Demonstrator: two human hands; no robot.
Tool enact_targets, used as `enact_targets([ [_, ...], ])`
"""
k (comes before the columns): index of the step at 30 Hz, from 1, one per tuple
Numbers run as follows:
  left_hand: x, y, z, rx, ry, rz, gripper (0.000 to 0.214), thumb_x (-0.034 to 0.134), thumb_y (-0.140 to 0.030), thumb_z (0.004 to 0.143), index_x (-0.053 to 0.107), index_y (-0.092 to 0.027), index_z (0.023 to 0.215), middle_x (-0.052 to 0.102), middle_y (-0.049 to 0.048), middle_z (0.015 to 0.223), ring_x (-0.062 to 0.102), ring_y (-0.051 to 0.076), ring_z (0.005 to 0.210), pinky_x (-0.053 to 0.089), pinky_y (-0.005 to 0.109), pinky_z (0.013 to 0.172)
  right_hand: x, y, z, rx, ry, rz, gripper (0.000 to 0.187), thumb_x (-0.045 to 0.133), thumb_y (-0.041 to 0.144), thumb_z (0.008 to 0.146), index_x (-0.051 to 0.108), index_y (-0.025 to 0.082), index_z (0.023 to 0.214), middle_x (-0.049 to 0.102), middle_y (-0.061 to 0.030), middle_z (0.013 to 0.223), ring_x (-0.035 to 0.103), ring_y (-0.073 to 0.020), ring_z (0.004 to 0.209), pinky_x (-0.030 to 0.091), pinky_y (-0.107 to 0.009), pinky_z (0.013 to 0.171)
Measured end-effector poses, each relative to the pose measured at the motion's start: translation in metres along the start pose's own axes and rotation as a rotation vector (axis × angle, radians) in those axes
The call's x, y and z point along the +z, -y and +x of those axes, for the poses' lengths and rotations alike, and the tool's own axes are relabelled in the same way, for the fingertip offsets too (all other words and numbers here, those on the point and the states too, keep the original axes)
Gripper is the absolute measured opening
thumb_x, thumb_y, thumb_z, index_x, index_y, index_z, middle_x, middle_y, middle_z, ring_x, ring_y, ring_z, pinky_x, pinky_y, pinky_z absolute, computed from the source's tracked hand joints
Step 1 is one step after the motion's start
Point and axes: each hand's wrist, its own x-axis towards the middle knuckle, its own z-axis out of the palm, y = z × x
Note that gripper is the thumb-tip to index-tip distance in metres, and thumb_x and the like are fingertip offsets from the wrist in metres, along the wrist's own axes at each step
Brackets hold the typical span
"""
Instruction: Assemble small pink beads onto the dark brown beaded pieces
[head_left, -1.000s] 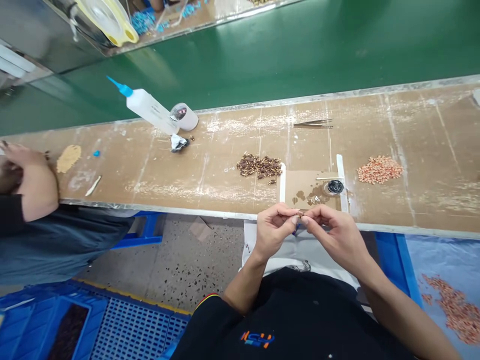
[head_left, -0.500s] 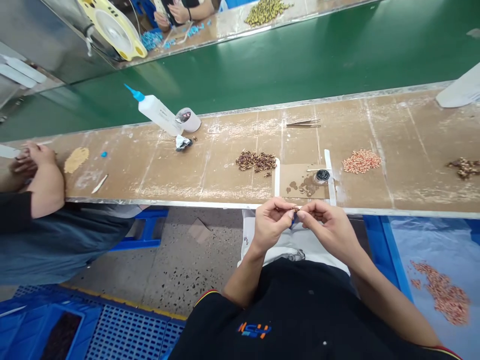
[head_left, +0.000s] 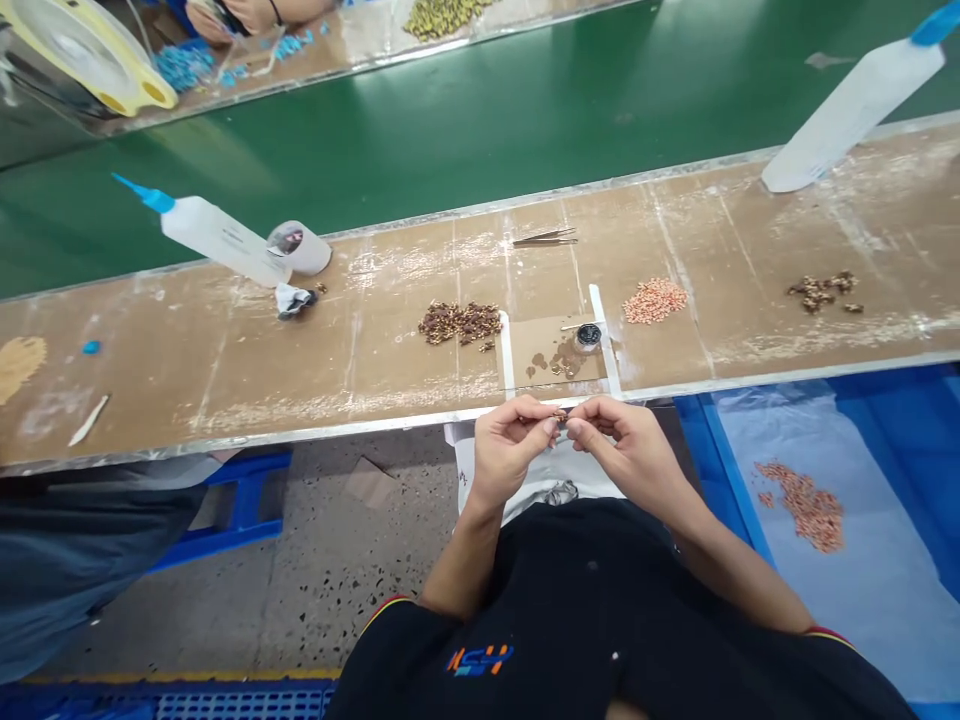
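My left hand (head_left: 510, 448) and my right hand (head_left: 624, 448) meet just in front of the bench edge, thumbs and forefingers pinched. Between their fingertips is a tiny brown-and-gold piece (head_left: 561, 415), too small to name exactly; both hands grip it. Beyond them lies a cardboard mat (head_left: 536, 345) with wet brown stains. On it stands a small jar of dark liquid (head_left: 589, 336), with a thin white stick (head_left: 579, 325) beside it. To the left is a pile of brown-and-gold pieces (head_left: 459, 323); to the right, a pile of pinkish-orange pieces (head_left: 655, 301).
Tweezers (head_left: 545, 238) lie farther back on the bench. A white squeeze bottle (head_left: 217, 238) and a cup (head_left: 307, 250) stand at left, another bottle (head_left: 847, 115) at right. A smaller dark pile (head_left: 821, 290) is at far right. Below it, a blue crate (head_left: 724, 470) holds more pinkish pieces.
The view has swung to the right, so the bench things sit farther left and the neighbouring person's hands have left view. My hands stay pinched together on the tiny piece.
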Motion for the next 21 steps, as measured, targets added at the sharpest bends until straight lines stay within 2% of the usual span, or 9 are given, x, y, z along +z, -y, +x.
enact_targets([
  [5, -0.005, 0.004, 0.011, -0.021, 0.006, 0.079, 0.029, 0.096, -0.043, 0.08, 0.086, -0.019, 0.09, 0.082, 0.0058, 0.078, 0.072, 0.013, 0.06, 0.061, 0.022, 0.056, 0.002, -0.011, 0.009, -0.034, -0.015, -0.059, 0.028, 0.065, 0.045, 0.099, 0.071, 0.023, 0.083, 0.076, -0.0032, 0.074, 0.072, -0.018, 0.068, 0.057, -0.029, 0.066],
  [7, -0.015, 0.006, 0.02, -0.032, -0.001, 0.181, 0.037, 0.094, -0.045, 0.08, 0.086, -0.019, 0.103, 0.084, 0.0078, 0.087, 0.076, 0.016, 0.068, 0.061, 0.024, 0.059, -0.014, -0.028, 0.018, -0.018, -0.129, -0.146, 0.028, 0.064, 0.046, 0.097, 0.071, 0.023, 0.083, 0.076, -0.0031, 0.074, 0.071, -0.0181, 0.067, 0.056, -0.029, 0.066],
  [8, -0.023, 0.006, 0.025, -0.011, -0.037, 0.246, 0.038, 0.093, -0.045, 0.08, 0.085, -0.019, 0.107, 0.085, 0.0088, 0.095, 0.077, 0.016, 0.072, 0.061, 0.024, 0.06, -0.028, -0.038, 0.024, 0.003, -0.238, -0.205, 0.03, 0.064, 0.049, 0.095, 0.071, 0.022, 0.083, 0.076, -0.0033, 0.073, 0.07, -0.0186, 0.067, 0.056, -0.03, 0.066],
  [10, -0.045, 0.007, 0.036, 0.061, -0.168, 0.429, 0.031, 0.087, -0.041, 0.083, 0.084, -0.019, 0.105, 0.085, 0.0086, 0.099, 0.075, 0.016, 0.076, 0.061, 0.025, 0.066, -0.069, -0.061, 0.036, 0.102, -0.594, -0.366, 0.034, 0.065, 0.055, 0.089, 0.07, 0.023, 0.08, 0.077, -0.005, 0.076, 0.07, -0.021, 0.07, 0.058, -0.033, 0.071],
  [12, -0.07, 0.006, 0.046, 0.13, -0.308, 0.612, 0.028, 0.079, -0.041, 0.087, 0.083, -0.018, 0.103, 0.083, 0.0086, 0.097, 0.075, 0.018, 0.082, 0.062, 0.029, 0.074, -0.122, -0.081, 0.047, 0.189, -0.795, -0.452, 0.033, 0.062, 0.054, 0.089, 0.067, 0.023, 0.078, 0.077, -0.0092, 0.077, 0.07, -0.0254, 0.075, 0.059, -0.039, 0.077],
  [14, -0.094, 0.005, 0.055, 0.138, -0.32, 0.781, 0.028, 0.073, -0.042, 0.09, 0.081, -0.018, 0.103, 0.081, 0.0084, 0.096, 0.073, 0.019, 0.081, 0.06, 0.032, 0.075, -0.173, -0.094, 0.054, 0.27, -0.944, -0.525, 0.029, 0.063, 0.051, 0.088, 0.062, 0.025, 0.074, 0.075, -0.0121, 0.074, 0.07, -0.0302, 0.08, 0.058, -0.048, 0.088],
  [17, -0.113, 0.002, 0.069, 0.24, -0.309, 1.022, 0.025, 0.068, -0.039, 0.091, 0.081, -0.021, 0.103, 0.075, 0.0068, 0.092, 0.067, 0.019, 0.073, 0.058, 0.034, 0.071, -0.225, -0.104, 0.06, 0.351, -1.026, -0.585, 0.023, 0.063, 0.042, 0.087, 0.06, 0.025, 0.072, 0.071, -0.0129, 0.072, 0.071, -0.0332, 0.079, 0.057, -0.054, 0.094],
  [19, -0.114, 0.002, 0.081, 0.297, -0.291, 1.103, 0.025, 0.067, -0.037, 0.092, 0.081, -0.023, 0.106, 0.071, 0.0069, 0.096, 0.065, 0.019, 0.073, 0.058, 0.036, 0.072, -0.239, -0.107, 0.06, 0.365, -1.022, -0.602, 0.018, 0.062, 0.039, 0.087, 0.063, 0.023, 0.077, 0.071, -0.0123, 0.073, 0.071, -0.0315, 0.074, 0.058, -0.051, 0.089],
  [21, -0.107, 0.003, 0.092, 0.297, -0.237, 1.151, 0.025, 0.066, -0.035, 0.093, 0.08, -0.023, 0.109, 0.07, 0.0074, 0.102, 0.066, 0.02, 0.075, 0.059, 0.037, 0.078, -0.237, -0.111, 0.058, 0.347, -1.016, -0.626, 0.019, 0.059, 0.037, 0.089, 0.067, 0.02, 0.09, 0.072, -0.0125, 0.079, 0.07, -0.0298, 0.073, 0.059, -0.048, 0.085],
])
